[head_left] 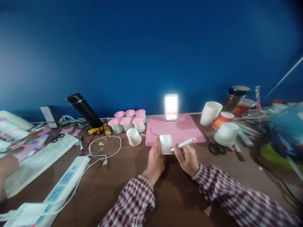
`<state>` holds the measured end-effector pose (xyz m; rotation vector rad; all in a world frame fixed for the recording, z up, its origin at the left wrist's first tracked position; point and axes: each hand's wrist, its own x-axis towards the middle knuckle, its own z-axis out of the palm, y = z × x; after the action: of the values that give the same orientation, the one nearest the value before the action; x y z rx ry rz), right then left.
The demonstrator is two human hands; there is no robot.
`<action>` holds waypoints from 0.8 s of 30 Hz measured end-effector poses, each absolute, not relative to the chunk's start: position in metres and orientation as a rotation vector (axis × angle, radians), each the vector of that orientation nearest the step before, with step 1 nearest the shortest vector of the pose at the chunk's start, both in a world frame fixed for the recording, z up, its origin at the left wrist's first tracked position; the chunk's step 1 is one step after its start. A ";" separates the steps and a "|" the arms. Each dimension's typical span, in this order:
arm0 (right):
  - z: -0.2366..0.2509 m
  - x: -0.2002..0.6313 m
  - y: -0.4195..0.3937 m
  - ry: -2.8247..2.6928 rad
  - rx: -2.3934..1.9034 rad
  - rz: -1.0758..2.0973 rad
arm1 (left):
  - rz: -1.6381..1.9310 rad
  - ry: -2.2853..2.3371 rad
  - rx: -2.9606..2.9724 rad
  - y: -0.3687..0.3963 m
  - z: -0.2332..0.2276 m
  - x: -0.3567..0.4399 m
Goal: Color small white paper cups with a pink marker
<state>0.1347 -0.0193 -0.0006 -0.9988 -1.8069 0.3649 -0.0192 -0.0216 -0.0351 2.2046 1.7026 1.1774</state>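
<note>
Now | left hand point(155, 157) grips paper cup point(166, 144) | right hand point(188, 157) pinches marker point(184, 144)

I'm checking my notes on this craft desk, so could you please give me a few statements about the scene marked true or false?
1. The left hand holds a white paper cup. True.
2. The right hand holds scissors. False: it holds a marker pen; the scissors lie on the table.
3. A pink paper sheet lies beyond the hands. True.
4. The pink-topped cups stand right of the pink sheet. False: they stand left of it.
</note>
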 end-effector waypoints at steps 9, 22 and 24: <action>0.001 0.134 -0.019 -1.807 -0.974 0.350 | 1.208 1.693 2.215 -0.021 -0.036 -0.019; -0.002 0.135 -0.019 -1.806 -0.984 0.342 | 1.179 1.695 2.169 -0.021 -0.034 -0.019; -0.002 0.135 -0.019 -1.808 -0.980 0.365 | 1.183 1.690 2.149 -0.021 -0.035 -0.019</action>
<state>0.1346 -0.0187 -0.0016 -0.9800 -1.8085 0.3645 -0.0195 -0.0213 -0.0350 2.1491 1.6904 1.1826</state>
